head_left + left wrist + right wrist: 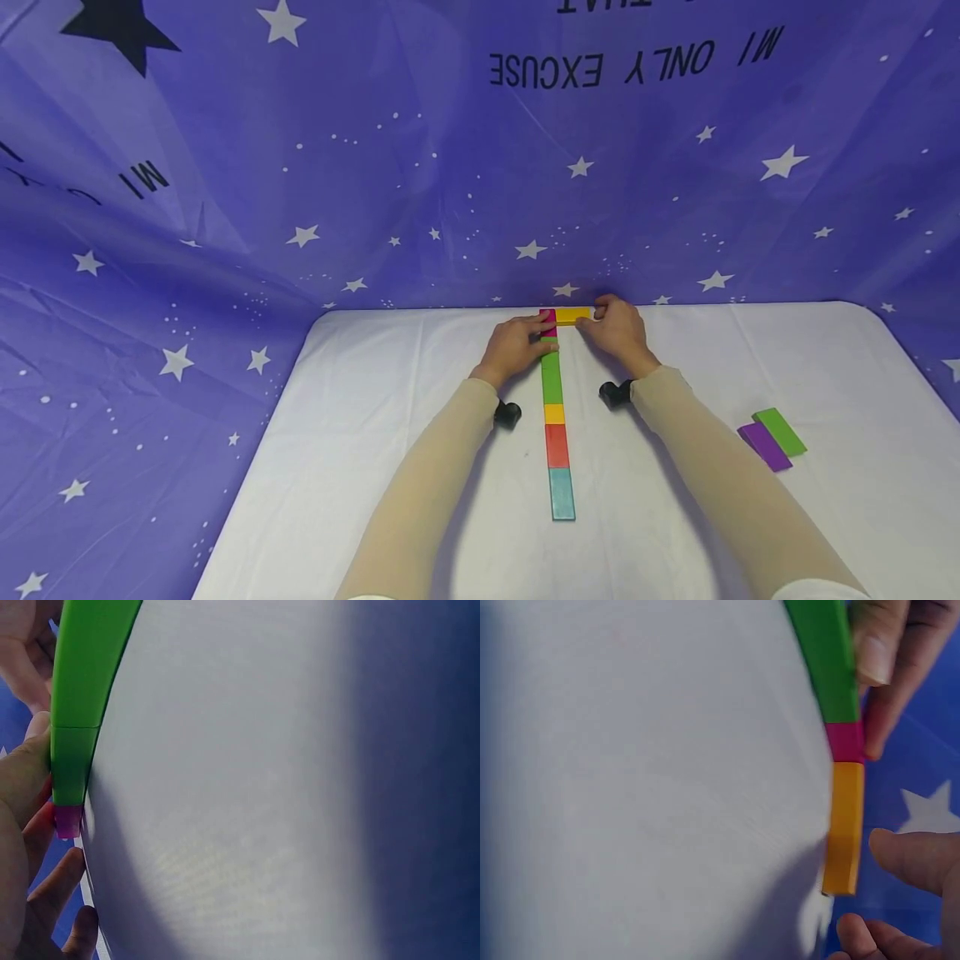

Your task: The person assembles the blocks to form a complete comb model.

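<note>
A row of flat coloured blocks runs toward the far table edge: blue-green [562, 494], red [557, 446], small yellow [554, 414], green [552, 379] and magenta [548, 323]. An orange-yellow block [573, 316] extends right from the magenta one, making a corner. My left hand [517, 346] rests its extended fingertips on the magenta block and the end of the green stretch. At the free end of the orange-yellow block is my right hand [617, 332]. In the right wrist view its thumb [911, 855] shows a small gap from that block, with the other fingers bent beyond its end.
A purple block [765, 447] and a green block [780, 431] lie side by side on the right of the white-covered table [337, 417]. Behind the table hangs a purple star-patterned cloth [450, 183]. Black wrist devices [507, 414] hang below both wrists.
</note>
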Available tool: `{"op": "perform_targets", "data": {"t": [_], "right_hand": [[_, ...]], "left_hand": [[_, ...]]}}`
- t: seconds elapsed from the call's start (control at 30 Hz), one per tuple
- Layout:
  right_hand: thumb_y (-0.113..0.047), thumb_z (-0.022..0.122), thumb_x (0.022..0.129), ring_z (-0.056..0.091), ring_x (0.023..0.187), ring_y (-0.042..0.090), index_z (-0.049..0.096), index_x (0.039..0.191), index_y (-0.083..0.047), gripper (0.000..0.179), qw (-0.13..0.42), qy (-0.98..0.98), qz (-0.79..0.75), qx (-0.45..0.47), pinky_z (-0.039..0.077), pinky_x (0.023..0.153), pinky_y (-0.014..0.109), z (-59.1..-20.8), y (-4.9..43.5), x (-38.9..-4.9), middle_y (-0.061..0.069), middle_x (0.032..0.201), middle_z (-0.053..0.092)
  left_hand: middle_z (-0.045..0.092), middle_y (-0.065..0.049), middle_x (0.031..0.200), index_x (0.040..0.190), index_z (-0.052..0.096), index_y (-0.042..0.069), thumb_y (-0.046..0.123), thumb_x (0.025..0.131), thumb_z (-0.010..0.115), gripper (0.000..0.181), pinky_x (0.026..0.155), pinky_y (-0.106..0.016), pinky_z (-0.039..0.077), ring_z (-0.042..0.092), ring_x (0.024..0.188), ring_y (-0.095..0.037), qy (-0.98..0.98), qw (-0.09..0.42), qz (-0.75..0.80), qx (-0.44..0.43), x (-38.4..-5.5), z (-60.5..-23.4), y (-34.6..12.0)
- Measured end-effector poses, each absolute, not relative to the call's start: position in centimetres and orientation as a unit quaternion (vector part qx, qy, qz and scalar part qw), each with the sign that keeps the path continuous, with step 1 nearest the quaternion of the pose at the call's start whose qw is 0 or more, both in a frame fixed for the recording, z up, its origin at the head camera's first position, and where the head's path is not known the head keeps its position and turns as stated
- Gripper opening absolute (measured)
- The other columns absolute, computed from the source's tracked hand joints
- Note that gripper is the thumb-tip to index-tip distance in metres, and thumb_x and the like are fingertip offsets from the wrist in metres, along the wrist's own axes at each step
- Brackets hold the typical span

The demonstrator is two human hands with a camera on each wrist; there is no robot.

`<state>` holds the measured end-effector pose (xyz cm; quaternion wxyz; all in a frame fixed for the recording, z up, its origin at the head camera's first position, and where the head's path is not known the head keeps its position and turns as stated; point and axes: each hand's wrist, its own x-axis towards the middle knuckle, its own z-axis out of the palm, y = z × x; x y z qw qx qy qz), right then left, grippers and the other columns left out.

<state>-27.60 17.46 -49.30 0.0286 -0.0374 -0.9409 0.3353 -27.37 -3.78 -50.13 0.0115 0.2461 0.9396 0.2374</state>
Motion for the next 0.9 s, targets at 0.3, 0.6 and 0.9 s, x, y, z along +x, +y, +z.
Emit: {"op": "perform_targets", "data": {"t": [0.3, 0.6, 0.9], "right_hand": [[-0.031, 0.071, 0.093, 0.059, 0.109, 0.04, 0.056, 0.134, 0.005, 0.057, 0.038, -0.926, 0.375, -0.014, 0.048, 0.094, 0.054, -46.5, 20.1, -24.9, 0.022, 0.117, 0.066], [-0.033, 0.071, 0.093, 0.059, 0.109, 0.041, 0.059, 0.132, 0.003, 0.054, 0.105, -0.918, 0.381, 0.014, 0.046, 0.087, 0.053, -44.4, 24.0, -20.7, 0.022, 0.116, 0.068], [-0.031, 0.073, 0.092, 0.059, 0.102, 0.028, 0.063, 0.131, -0.002, 0.049, 0.147, -0.92, 0.362, 0.024, 0.043, 0.074, 0.027, -43.5, 27.6, -16.6, 0.018, 0.111, 0.071]], "left_hand": [[0.051, 0.01, 0.149, 0.138, 0.063, 0.025, 0.043, 0.092, 0.071, 0.05, 0.117, -0.036, 0.033, 0.049, 0.138, -0.018, 0.94, 0.015, 0.238, 0.244, -27.2, -50.1, -3.8], [0.052, 0.01, 0.148, 0.138, 0.063, 0.026, 0.044, 0.093, 0.071, 0.049, 0.117, -0.035, 0.034, 0.049, 0.138, -0.018, 0.94, 0.013, 0.236, 0.248, -27.4, -50.4, -3.9], [0.054, 0.009, 0.147, 0.137, 0.064, 0.025, 0.042, 0.093, 0.072, 0.048, 0.116, -0.034, 0.035, 0.05, 0.137, -0.019, 0.935, 0.005, 0.248, 0.254, -27.5, -50.5, -3.9]]}}
